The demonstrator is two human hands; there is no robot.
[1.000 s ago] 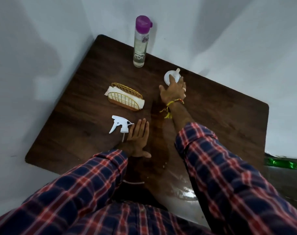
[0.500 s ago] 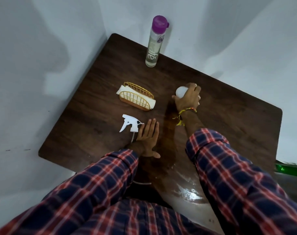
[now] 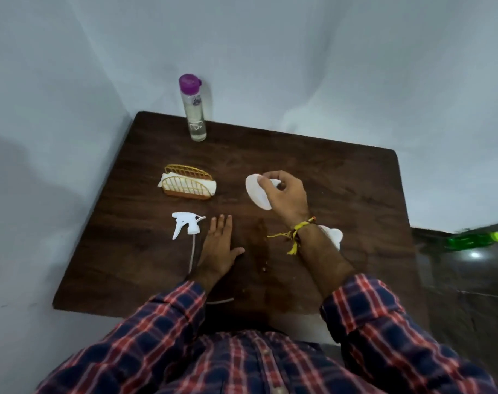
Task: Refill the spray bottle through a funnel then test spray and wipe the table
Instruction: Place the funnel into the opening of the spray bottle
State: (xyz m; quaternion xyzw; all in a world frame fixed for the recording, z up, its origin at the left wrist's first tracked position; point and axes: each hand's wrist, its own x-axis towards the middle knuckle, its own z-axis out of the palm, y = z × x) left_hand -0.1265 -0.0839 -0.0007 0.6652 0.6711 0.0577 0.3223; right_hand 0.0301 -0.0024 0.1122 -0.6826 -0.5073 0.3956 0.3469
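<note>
The clear bottle [image 3: 195, 115] with a purple cap stands at the table's [image 3: 341, 177] far edge, near the far left corner; it carries a small purple mark and pale lettering too blurred to read. No other writing shows.

Against the frame half a second ago, the right hand [image 3: 284, 197] has lifted the white funnel [image 3: 256, 193] off the tabletop and tipped it, so that its wide mouth now faces left and toward the camera, where before the hand lay over it on the wood. The left hand [image 3: 219, 245] has stayed flat, palm down.

The funnel is white plastic with a round rim; its spout is hidden in the right hand, whose fingers and thumb curl round it above the middle of the table. The left hand's fingers are straight and together on the wood toward the near edge, holding nothing, just beside the white trigger sprayer head [image 3: 185, 224] with its thin dip tube lying loose. A gold wire holder [image 3: 187, 185] with white napkins sits left of centre. Something white [image 3: 334, 236] shows behind the right wrist, too hidden to identify.
</note>
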